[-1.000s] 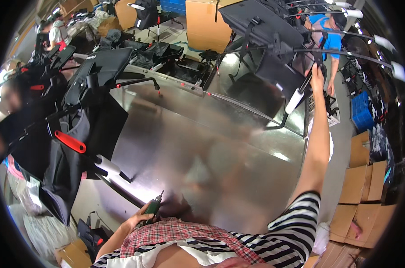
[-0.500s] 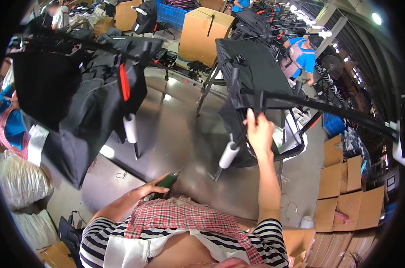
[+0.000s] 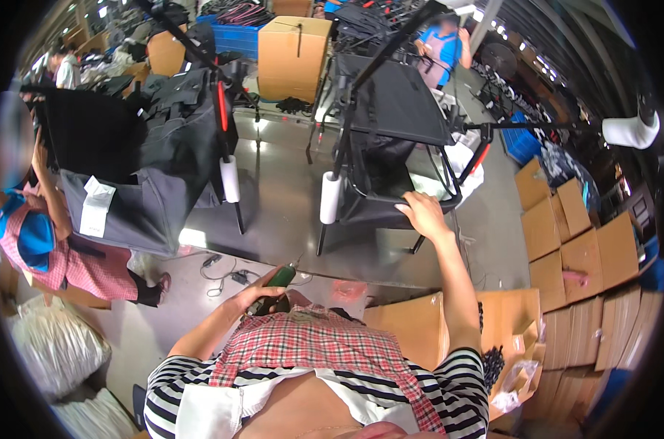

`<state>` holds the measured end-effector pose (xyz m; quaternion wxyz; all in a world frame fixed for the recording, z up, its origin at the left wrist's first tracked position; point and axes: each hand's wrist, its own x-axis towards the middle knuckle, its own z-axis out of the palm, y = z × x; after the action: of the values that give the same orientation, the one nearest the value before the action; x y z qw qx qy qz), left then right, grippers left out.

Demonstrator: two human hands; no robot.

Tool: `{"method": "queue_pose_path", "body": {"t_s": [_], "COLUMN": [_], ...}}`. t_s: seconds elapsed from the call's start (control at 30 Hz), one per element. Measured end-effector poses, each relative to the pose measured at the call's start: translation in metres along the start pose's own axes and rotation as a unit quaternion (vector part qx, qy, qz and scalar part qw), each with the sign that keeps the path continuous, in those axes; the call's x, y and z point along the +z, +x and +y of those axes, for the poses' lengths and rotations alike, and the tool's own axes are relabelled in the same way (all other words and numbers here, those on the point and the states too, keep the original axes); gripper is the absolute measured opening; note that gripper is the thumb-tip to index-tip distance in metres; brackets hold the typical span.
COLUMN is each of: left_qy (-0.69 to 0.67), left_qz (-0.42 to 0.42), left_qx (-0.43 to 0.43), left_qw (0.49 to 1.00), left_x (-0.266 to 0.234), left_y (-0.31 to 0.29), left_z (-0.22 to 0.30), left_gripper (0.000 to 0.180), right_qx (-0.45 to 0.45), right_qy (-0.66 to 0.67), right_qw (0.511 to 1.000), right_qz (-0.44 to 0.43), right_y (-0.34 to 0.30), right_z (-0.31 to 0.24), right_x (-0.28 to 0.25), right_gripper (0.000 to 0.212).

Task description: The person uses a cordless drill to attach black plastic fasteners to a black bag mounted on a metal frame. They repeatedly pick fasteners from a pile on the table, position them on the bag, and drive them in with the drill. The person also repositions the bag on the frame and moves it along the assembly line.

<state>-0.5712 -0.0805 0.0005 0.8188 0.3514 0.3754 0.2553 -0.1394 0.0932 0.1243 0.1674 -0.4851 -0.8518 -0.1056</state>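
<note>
In my left hand, close to my apron, is a green powered screwdriver, its thin bit pointing up and away from me. My right hand rests with outstretched fingers at the near lower edge of a black stroller standing on the metal worktable. This stroller has a black fabric panel, dark frame tubes and a white wrapped leg. One long black tube slants up beyond its fabric panel. To the left stands a second black stroller with a white label, a red strip and another white-wrapped leg.
The shiny worktable ends just in front of me. Open cardboard boxes stand at my right, with more boxes stacked beyond. A co-worker in a checked apron is at the left; another stands far right. Cables lie on the floor.
My right hand has left the upper frame joint and come down to the stroller's lower edge. The long black tubes have swung up. The left hand keeps the screwdriver; the view has shifted.
</note>
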Motion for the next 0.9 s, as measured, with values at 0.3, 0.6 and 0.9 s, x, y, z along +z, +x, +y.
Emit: {"method": "queue_pose_path", "body": {"t_s": [0.3, 0.6, 0.9], "left_qy": [0.002, -0.047, 0.026], "left_qz": [-0.010, -0.051, -0.051], "left_qx": [-0.091, -0.149, -0.224], "left_qw": [0.996, 0.986, 0.973], "left_x": [0.059, 0.116, 0.155], "left_y": [0.033, 0.060, 0.094], "left_z": [0.021, 0.025, 0.013], "left_gripper": [0.096, 0.090, 0.090], "right_qx": [-0.001, 0.361, 0.516], "right_qy": [0.017, 0.076, 0.037], "right_qw": [0.996, 0.912, 0.856], "right_qz": [0.092, 0.180, -0.004], "right_y": [-0.057, -0.267, -0.403], "right_z": [-0.073, 0.018, 0.100], "right_x": [0.002, -0.053, -0.038], "right_gripper": [0.033, 0.016, 0.015]}}
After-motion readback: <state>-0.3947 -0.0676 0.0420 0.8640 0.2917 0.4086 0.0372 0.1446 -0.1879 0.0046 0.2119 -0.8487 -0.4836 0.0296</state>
